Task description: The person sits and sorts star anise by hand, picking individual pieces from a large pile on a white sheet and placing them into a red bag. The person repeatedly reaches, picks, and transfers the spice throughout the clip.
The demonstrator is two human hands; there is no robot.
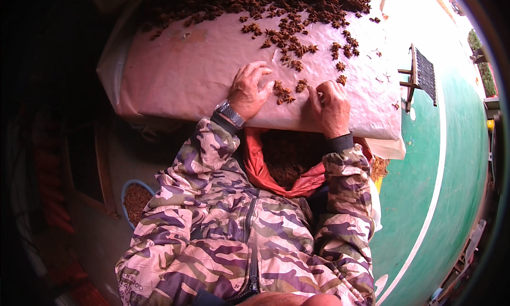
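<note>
My left hand (248, 91), with a metal watch on its wrist, rests over the plastic-covered table (179, 79). Its fingers are bent and apart, holding nothing that I can see. Just right of its thumb lies a small cluster of star anise (283, 94). Another star anise pod (301, 85) sits between the two hands, close to the fingertips of my right hand (333, 106). The right fingers are curled towards the thumb; whether something small is pinched there is hidden. Below the table edge, a red sack (257, 158) gapes between my forearms, with dark brown contents inside.
A large heap of star anise (255, 1) covers the table's far side, with loose pods trailing towards me. At lower left stands a blue-rimmed basin (128, 212) of brown bits. A slatted bench (424, 75) stands on the green floor (418, 146) to the right.
</note>
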